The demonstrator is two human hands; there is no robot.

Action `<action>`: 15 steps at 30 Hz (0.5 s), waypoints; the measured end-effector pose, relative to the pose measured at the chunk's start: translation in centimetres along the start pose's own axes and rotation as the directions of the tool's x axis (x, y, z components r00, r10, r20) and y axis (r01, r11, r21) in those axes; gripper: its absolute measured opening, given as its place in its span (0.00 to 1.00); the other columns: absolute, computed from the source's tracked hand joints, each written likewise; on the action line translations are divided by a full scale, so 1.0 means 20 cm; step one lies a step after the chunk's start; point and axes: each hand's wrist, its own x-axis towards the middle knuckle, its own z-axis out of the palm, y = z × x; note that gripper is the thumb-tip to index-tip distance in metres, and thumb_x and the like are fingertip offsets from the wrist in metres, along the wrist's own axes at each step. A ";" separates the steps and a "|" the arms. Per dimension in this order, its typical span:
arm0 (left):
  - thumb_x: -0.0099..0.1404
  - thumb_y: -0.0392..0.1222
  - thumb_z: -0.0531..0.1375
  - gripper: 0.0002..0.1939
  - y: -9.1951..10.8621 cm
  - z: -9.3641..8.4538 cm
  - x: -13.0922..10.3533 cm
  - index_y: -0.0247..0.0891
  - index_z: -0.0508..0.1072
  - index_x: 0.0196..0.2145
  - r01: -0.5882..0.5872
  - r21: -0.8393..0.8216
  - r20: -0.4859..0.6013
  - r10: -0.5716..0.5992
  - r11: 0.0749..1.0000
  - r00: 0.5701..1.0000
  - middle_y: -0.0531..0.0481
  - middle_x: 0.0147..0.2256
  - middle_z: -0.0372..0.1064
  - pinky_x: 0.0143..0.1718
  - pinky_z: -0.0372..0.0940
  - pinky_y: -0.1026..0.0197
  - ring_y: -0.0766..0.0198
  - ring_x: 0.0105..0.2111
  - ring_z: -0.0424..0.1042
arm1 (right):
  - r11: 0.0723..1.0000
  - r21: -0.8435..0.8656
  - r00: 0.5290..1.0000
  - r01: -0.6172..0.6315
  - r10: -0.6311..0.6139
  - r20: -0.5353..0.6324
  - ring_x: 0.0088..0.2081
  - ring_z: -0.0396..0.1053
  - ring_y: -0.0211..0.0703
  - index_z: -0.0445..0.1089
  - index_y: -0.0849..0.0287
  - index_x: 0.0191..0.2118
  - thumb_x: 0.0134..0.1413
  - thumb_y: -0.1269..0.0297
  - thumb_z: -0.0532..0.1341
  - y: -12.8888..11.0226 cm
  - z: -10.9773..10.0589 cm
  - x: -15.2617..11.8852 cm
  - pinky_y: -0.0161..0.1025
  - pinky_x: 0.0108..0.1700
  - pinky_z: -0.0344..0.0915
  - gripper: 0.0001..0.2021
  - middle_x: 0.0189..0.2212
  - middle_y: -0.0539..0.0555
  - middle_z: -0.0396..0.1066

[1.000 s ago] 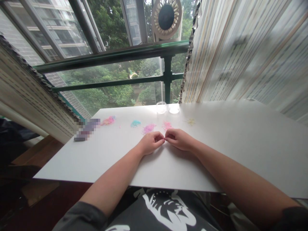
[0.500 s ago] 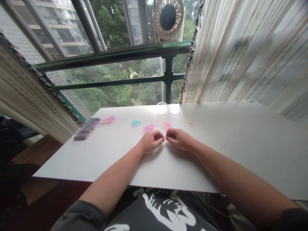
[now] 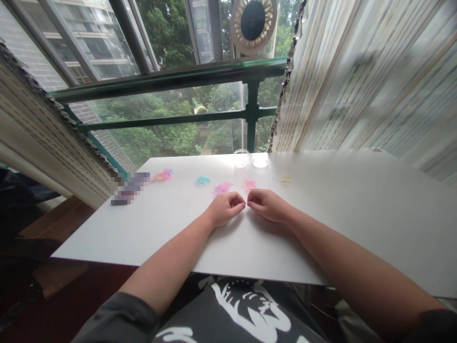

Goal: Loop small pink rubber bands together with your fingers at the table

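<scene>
My left hand [image 3: 226, 208] and my right hand [image 3: 267, 205] are close together above the white table [image 3: 143, 228], fingertips nearly touching. Each hand is pinched closed; whatever lies between the fingertips is too small to make out. Just beyond my left hand is a purple-pink pile of small pieces [image 3: 222, 188]. A pink pile [image 3: 249, 185] lies just past my right hand's fingers. Farther left are a turquoise pile [image 3: 202, 181] and a mixed pink, yellow and lilac pile [image 3: 163, 176]. To the right lies a pale yellow pile [image 3: 285, 179].
A clear round container [image 3: 242, 158] and a shallow clear dish or lid [image 3: 260, 163] stand at the table's back edge. A blurred-out dark object [image 3: 130, 189] lies at the left edge. Curtains hang on both sides; a green railing [image 3: 171, 78] runs behind.
The whole view has shifted very slightly. Both hands keep the same pinched pose, close together, and the piles look unchanged.
</scene>
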 end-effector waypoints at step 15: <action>0.59 0.46 0.56 0.11 0.01 0.00 0.00 0.35 0.71 0.32 -0.010 0.026 0.045 0.009 1.000 0.999 0.51 0.26 0.68 0.27 0.58 0.66 0.69 0.26 0.63 | 1.000 -0.021 1.000 0.012 -0.011 0.023 0.24 0.57 0.34 0.65 0.59 0.26 0.47 0.68 0.56 0.00 0.00 0.00 0.32 0.27 0.53 0.02 0.21 0.47 0.63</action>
